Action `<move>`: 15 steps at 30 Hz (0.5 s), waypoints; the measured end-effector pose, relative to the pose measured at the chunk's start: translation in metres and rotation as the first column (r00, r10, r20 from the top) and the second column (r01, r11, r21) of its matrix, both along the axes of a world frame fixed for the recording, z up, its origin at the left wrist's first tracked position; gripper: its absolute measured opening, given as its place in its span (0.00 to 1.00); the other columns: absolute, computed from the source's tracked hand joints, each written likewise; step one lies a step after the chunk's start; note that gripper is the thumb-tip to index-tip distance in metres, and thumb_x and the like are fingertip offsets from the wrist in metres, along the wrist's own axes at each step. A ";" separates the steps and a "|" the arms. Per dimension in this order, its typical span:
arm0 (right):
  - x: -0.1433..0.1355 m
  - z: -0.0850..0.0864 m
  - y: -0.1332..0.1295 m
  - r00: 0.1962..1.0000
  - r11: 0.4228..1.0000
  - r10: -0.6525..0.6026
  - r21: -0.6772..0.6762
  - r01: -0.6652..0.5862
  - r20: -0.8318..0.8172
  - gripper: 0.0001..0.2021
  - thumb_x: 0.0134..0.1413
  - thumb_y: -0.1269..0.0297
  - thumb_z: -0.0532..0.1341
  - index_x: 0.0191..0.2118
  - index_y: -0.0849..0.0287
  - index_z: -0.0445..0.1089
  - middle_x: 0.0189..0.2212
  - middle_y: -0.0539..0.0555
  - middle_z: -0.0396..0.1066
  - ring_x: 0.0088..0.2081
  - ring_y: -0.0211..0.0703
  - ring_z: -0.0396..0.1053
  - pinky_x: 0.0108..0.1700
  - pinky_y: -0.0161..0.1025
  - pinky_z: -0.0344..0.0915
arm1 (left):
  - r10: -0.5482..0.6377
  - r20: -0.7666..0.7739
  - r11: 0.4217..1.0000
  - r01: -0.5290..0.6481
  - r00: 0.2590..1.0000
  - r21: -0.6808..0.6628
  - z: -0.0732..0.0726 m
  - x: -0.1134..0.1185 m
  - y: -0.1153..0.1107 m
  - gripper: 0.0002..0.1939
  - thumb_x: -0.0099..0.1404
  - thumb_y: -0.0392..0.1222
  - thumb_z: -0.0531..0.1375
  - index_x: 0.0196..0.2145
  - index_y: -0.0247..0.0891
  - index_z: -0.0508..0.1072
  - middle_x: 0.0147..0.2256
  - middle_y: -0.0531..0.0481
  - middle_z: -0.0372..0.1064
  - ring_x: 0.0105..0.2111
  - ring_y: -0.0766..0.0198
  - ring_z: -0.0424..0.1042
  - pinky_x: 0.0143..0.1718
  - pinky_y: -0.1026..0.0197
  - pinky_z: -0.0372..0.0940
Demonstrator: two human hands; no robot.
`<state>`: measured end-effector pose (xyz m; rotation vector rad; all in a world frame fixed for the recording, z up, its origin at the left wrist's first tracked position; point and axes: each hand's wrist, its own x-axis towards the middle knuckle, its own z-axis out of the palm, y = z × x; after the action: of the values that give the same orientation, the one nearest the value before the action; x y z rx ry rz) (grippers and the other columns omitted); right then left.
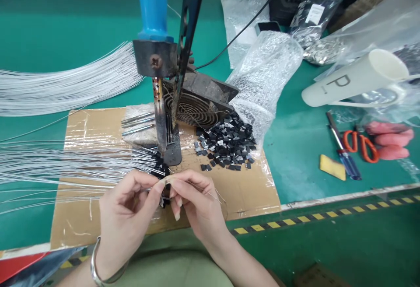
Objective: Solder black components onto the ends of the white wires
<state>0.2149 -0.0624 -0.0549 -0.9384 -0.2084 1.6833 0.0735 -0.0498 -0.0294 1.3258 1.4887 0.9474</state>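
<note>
My left hand (127,208), a bracelet on its wrist, is pinched on the end of a thin grey cable just below the soldering iron. My right hand (198,204) meets it fingertip to fingertip, also pinched, with a fine wire (216,194) trailing out past its knuckles. What lies between the fingertips is mostly covered. Just behind the hands, the cables (108,162) end in small black pieces (160,166). Above them the blue-handled soldering iron (159,116) points straight down in its clamp. A pile of small black parts (229,140) lies to the right.
Cardboard (246,190) covers the work area. Behind the iron leans a dusty fan (197,103), with bubble wrap (265,77) beside it. Another cable bundle (65,85) lies back left. At right are a white mug (354,77), screwdriver (344,151), orange-handled scissors (361,145) and yellow sponge (332,167).
</note>
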 end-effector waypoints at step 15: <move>0.006 -0.002 -0.001 0.990 0.996 0.076 0.047 -0.082 0.122 0.09 0.56 0.56 0.76 0.36 0.56 0.87 0.25 0.49 0.77 0.18 0.33 0.69 0.21 0.32 0.68 | 0.003 0.017 1.000 -0.002 1.000 -0.010 0.003 0.000 0.002 0.04 0.65 0.36 0.68 0.31 0.41 0.79 0.24 0.58 0.75 0.23 0.72 0.71 0.25 0.73 0.65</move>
<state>0.2212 -0.0633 -0.0573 -1.0044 -0.3722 1.6873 0.0739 -0.0483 -0.0266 1.3059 1.4805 0.9495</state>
